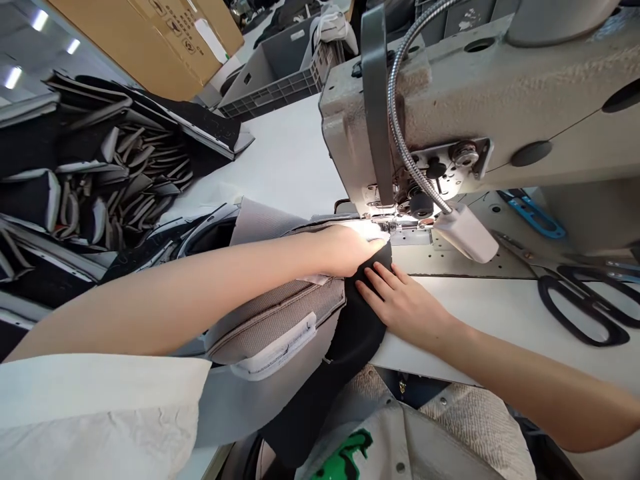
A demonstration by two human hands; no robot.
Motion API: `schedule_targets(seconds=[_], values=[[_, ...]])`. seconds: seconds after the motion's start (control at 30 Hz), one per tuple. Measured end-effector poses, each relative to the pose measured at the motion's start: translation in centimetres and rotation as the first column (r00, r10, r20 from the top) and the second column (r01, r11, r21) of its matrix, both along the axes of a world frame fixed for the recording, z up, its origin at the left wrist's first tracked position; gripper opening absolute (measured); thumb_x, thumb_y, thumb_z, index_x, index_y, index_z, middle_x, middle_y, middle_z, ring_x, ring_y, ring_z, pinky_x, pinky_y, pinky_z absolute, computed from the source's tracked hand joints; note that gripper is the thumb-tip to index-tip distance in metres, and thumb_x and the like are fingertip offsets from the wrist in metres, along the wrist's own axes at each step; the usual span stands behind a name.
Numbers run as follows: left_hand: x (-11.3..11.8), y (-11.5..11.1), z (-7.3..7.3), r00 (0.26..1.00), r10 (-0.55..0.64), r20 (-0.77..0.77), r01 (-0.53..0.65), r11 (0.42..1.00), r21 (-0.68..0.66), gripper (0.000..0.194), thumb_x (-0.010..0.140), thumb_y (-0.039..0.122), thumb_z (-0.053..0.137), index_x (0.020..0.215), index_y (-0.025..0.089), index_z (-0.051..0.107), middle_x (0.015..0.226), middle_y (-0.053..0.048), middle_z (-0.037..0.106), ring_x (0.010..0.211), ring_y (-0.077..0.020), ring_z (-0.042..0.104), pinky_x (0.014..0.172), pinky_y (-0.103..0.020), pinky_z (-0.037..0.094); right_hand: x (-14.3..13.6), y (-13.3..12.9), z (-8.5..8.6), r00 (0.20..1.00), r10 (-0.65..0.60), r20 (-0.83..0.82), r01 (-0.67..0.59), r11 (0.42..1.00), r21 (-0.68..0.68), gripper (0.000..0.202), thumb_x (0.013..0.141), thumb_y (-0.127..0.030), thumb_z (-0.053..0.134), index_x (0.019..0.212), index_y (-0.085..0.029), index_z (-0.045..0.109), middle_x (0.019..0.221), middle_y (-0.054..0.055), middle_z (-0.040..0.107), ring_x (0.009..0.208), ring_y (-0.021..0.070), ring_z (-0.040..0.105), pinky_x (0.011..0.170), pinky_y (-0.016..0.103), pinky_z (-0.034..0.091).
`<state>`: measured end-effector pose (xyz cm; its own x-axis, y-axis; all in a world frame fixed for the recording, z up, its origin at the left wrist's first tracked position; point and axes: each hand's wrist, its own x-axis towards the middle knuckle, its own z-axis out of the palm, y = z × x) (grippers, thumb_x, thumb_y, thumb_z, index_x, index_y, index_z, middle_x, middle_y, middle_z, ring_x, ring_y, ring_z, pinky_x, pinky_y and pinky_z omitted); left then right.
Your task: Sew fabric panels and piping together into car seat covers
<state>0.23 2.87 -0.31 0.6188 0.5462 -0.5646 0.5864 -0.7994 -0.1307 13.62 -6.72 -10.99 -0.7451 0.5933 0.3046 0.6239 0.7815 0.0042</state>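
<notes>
My left hand reaches across and presses a grey and black fabric piece down beside the needle area of an industrial sewing machine. Its fingers curl over the fabric's edge under the bright lamp. My right hand lies flat, fingers spread, on the black part of the fabric just in front of the needle plate. The fabric hangs off the table's front edge toward my lap.
A pile of black and grey cut pieces fills the left side. Black scissors and blue snips lie on the table to the right. A grey crate and cardboard boxes stand at the back.
</notes>
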Motion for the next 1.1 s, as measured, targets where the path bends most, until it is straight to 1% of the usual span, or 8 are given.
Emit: schedule_targets(seconds=[0.17, 0.33, 0.53, 0.63, 0.73, 0.87, 0.97, 1.1], values=[[2.0, 0.2, 1.6, 0.966, 0.051, -0.254, -0.090, 0.985, -0.144, 0.064, 0.079, 0.012, 0.047, 0.141, 0.013, 0.032, 0.094, -0.013, 0.067, 0.077, -0.0267, 0.061, 0.060, -0.031, 0.043, 0.0, -0.1, 0.1, 1.000, 0.002, -0.015, -0.002, 1.000, -0.011, 0.043, 0.084, -0.010, 0.047, 0.126, -0.005, 0.055, 0.127, 0.023, 0.054, 0.117, 0.0373, 0.051, 0.094, 0.053, 0.042], [2.7, 0.3, 1.5, 0.971, 0.130, -0.200, -0.168, 0.968, -0.188, 0.066, 0.083, 0.013, 0.042, 0.146, 0.013, 0.023, 0.116, -0.015, 0.061, 0.090, -0.0261, 0.060, 0.070, -0.031, 0.045, 0.2, 0.1, -0.2, 0.999, 0.005, -0.044, -0.005, 1.000, -0.018, 0.043, 0.083, -0.011, 0.049, 0.125, -0.005, 0.055, 0.124, 0.023, 0.056, 0.117, 0.0378, 0.051, 0.094, 0.052, 0.043], [3.3, -0.5, -0.3, 0.949, 0.296, -0.108, -0.309, 0.941, -0.139, 0.060, 0.085, 0.014, 0.040, 0.143, 0.010, 0.028, 0.123, -0.017, 0.057, 0.096, -0.0229, 0.060, 0.075, -0.029, 0.046, 0.3, 1.3, 0.1, 0.994, -0.030, -0.105, 0.027, 0.999, -0.023, 0.040, 0.083, -0.009, 0.048, 0.121, -0.002, 0.057, 0.123, 0.025, 0.055, 0.124, 0.0378, 0.041, 0.102, 0.056, 0.033], [3.3, -1.0, -0.6, 0.938, 0.339, -0.072, -0.345, 0.934, -0.092, 0.065, 0.083, 0.015, 0.040, 0.146, 0.014, 0.023, 0.118, -0.015, 0.060, 0.091, -0.0227, 0.062, 0.069, -0.029, 0.046, -0.1, 0.8, 0.7, 0.986, 0.056, -0.155, -0.068, 0.995, -0.079, 0.035, 0.084, -0.016, 0.049, 0.116, -0.009, 0.061, 0.114, 0.021, 0.059, 0.120, 0.0349, 0.044, 0.104, 0.059, 0.028], [3.2, -1.7, 0.6, 0.923, 0.347, -0.166, -0.361, 0.931, -0.058, 0.077, 0.078, 0.018, 0.048, 0.148, 0.016, 0.015, 0.108, -0.014, 0.065, 0.088, -0.0258, 0.062, 0.068, -0.031, 0.047, -0.9, -0.7, 0.9, 0.960, 0.196, -0.201, -0.231, 0.957, -0.174, 0.033, 0.083, -0.028, 0.055, 0.114, -0.018, 0.061, 0.112, 0.015, 0.061, 0.115, 0.0329, 0.048, 0.105, 0.060, 0.024], [2.5, -1.9, 2.1, 0.885, 0.382, -0.267, -0.437, 0.879, -0.190, 0.077, 0.078, 0.019, 0.046, 0.148, 0.020, 0.014, 0.120, -0.012, 0.060, 0.095, -0.0243, 0.062, 0.075, -0.030, 0.048, -1.9, -2.1, 0.5, 0.953, 0.237, -0.191, -0.275, 0.938, -0.210, 0.056, 0.073, -0.041, 0.068, 0.119, -0.012, 0.057, 0.124, 0.019, 0.054, 0.124, 0.0396, 0.040, 0.107, 0.057, 0.023], [1.7, -1.7, 1.5, 0.900, 0.412, -0.142, -0.435, 0.836, -0.335, 0.071, 0.081, 0.018, 0.038, 0.148, 0.018, 0.014, 0.136, -0.010, 0.049, 0.111, -0.0215, 0.055, 0.086, -0.026, 0.045, -2.3, -2.3, -0.1, 0.952, 0.243, -0.188, -0.276, 0.945, -0.174, 0.047, 0.074, -0.039, 0.067, 0.110, -0.009, 0.062, 0.118, 0.021, 0.057, 0.121, 0.0393, 0.044, 0.110, 0.054, 0.021], [1.1, -1.6, -0.3, 0.874, 0.481, -0.076, -0.475, 0.809, -0.346, 0.074, 0.080, 0.019, 0.037, 0.148, 0.018, 0.009, 0.137, -0.010, 0.049, 0.117, -0.0224, 0.052, 0.090, -0.027, 0.044, -2.2, -2.0, -0.5, 0.953, 0.229, -0.197, -0.260, 0.954, -0.147, 0.022, 0.078, -0.022, 0.059, 0.096, -0.011, 0.068, 0.103, 0.017, 0.064, 0.112, 0.0325, 0.052, 0.110, 0.052, 0.023]])
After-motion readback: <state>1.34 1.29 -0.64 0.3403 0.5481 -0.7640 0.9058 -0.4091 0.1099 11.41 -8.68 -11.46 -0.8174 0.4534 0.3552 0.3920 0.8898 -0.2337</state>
